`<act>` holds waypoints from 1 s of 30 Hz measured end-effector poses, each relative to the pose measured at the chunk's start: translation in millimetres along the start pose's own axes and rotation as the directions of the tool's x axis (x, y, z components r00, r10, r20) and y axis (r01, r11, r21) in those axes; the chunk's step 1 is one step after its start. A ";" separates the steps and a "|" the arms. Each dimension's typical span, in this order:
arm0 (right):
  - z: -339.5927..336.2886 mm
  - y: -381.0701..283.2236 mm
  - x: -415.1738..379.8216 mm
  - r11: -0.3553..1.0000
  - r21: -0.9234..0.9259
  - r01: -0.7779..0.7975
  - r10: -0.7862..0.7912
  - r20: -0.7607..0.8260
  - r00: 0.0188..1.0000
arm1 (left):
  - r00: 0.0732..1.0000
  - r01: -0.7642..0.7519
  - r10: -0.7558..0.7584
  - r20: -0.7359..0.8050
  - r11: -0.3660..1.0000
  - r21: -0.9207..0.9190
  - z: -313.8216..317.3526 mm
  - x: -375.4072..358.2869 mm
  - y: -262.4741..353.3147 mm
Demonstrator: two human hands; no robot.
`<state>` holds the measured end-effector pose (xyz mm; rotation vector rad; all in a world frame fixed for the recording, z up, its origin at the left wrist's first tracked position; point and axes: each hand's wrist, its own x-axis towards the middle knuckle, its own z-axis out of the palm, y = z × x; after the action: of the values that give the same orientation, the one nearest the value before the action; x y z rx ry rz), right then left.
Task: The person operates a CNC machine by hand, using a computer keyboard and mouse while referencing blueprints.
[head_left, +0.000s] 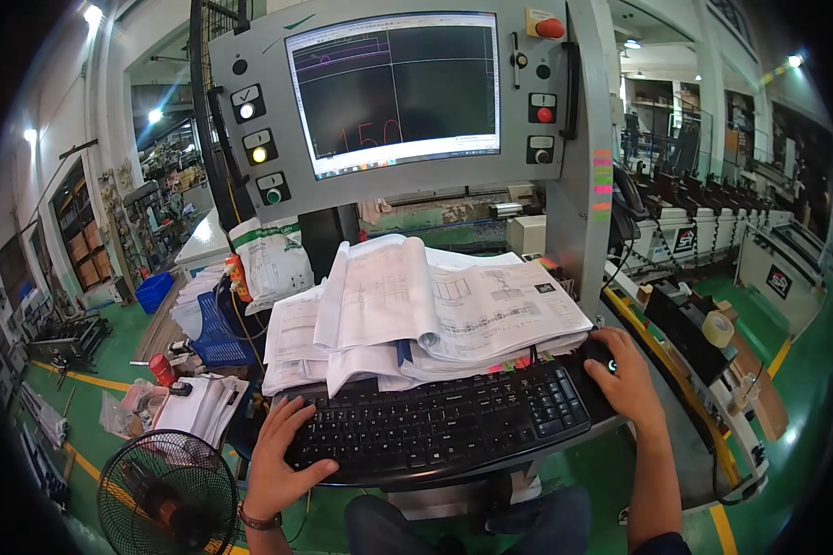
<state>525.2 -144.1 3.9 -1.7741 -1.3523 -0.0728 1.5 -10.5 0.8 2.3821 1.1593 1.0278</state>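
My left hand rests at the left end of a black keyboard, its fingers spread and thumb held out over the front edge. To the right of the keyboard, my right hand is curved over a black computer mouse, which shows partly under the fingers. Behind the keyboard lies a thick stack of printed drawings, with several sheets folded back and curling. Above it, a monitor in a grey control panel displays a dark drawing window with coloured lines and red figures that look like "150".
Lit buttons and a red emergency stop flank the screen. On the left are a white bag, a blue basket, a clipboard with papers and a black fan. A tape roll sits at right.
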 end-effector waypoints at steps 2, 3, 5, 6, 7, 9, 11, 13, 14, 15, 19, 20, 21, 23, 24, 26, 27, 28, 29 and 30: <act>-2.3 -8.7 -0.2 0.999 0.041 -0.015 0.015 -0.010 1.000 | 1.000 -0.009 0.009 -0.016 1.000 0.002 0.8 0.3 -2.2; -2.1 -8.0 -0.6 1.000 0.031 -0.001 0.001 -0.013 1.000 | 1.000 -0.014 0.014 -0.024 1.000 0.002 1.3 0.5 -2.9; -1.6 -5.3 -1.1 1.000 0.010 0.026 -0.026 -0.019 0.999 | 1.000 -0.012 0.012 -0.021 1.000 0.003 1.1 0.8 -2.2; -1.3 -3.7 -1.0 0.999 0.005 0.032 -0.032 -0.021 0.999 | 1.000 -0.011 0.011 -0.020 1.000 0.004 1.1 0.7 -2.1; -0.8 -2.2 -0.8 0.999 0.000 0.039 -0.039 -0.022 0.999 | 1.000 -0.013 0.014 -0.020 1.000 0.004 1.1 0.6 -2.7; -0.6 -2.6 -0.8 0.999 -0.007 0.043 -0.043 -0.023 0.999 | 1.000 -0.019 0.019 -0.020 1.000 0.005 1.2 0.5 -4.4; -1.4 -5.7 -1.2 0.999 -0.010 0.036 -0.036 -0.022 0.999 | 1.000 -0.016 0.016 -0.021 1.000 0.000 1.1 0.3 -3.2; -1.1 -4.6 -1.3 0.999 -0.007 0.044 -0.044 -0.026 0.999 | 1.000 -0.008 0.008 -0.014 1.000 -0.003 0.8 0.1 -1.7; -0.6 -3.8 -1.3 0.999 -0.005 0.048 -0.048 -0.030 0.998 | 1.000 -0.003 0.003 -0.007 1.000 -0.002 0.3 -0.1 -1.0; 0.3 -2.7 -1.4 0.999 0.004 0.042 -0.042 -0.031 0.999 | 1.000 0.003 -0.003 0.001 1.000 -0.001 0.0 0.1 -0.8; -0.2 -5.7 -1.3 1.000 0.025 0.002 -0.002 -0.030 1.000 | 1.000 0.005 -0.005 0.002 1.000 -0.005 0.4 -0.6 -2.5; -0.8 -7.4 -1.3 1.000 0.027 -0.011 0.012 -0.029 1.000 | 1.000 0.006 -0.006 0.002 1.000 -0.006 0.5 -0.5 -2.9; -0.8 -6.8 -1.2 1.000 0.026 -0.007 0.008 -0.032 0.999 | 1.000 0.006 -0.006 0.001 1.000 -0.007 0.7 -0.3 -3.2; 0.4 -4.0 -1.2 1.000 0.026 0.001 0.000 -0.038 0.999 | 1.000 0.012 -0.012 -0.011 1.000 -0.014 0.9 0.2 -2.7; 0.5 -2.6 -1.1 1.000 0.020 0.001 -0.001 -0.035 0.999 | 1.000 0.015 -0.015 -0.017 1.000 -0.016 0.9 0.3 -2.3; 0.2 -0.1 -0.9 1.000 0.008 0.003 -0.002 -0.032 0.999 | 0.998 0.043 -0.044 -0.036 0.999 -0.027 2.0 -0.8 -1.8; 0.1 0.4 -1.0 1.000 0.004 -0.008 0.008 -0.026 1.000 | 0.997 0.055 -0.056 -0.046 0.998 -0.033 2.4 -1.4 -2.0; -0.1 0.8 -0.9 1.000 0.000 -0.018 0.018 -0.021 1.000 | 0.997 0.058 -0.060 -0.040 0.998 -0.033 2.8 -1.8 -3.1; -0.2 1.2 -0.9 1.000 -0.003 -0.028 0.027 -0.017 0.999 | 0.997 0.061 -0.062 -0.034 0.998 -0.033 3.1 -2.2 -4.7; 0.1 2.0 -1.2 1.000 -0.006 -0.025 0.025 -0.020 0.999 | 0.998 0.063 -0.064 -0.028 0.997 -0.032 2.6 -2.0 -5.7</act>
<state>526.3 -145.0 2.0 -1.7903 -1.3170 -0.0807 -0.7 -8.4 -5.0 2.2981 1.2126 1.0556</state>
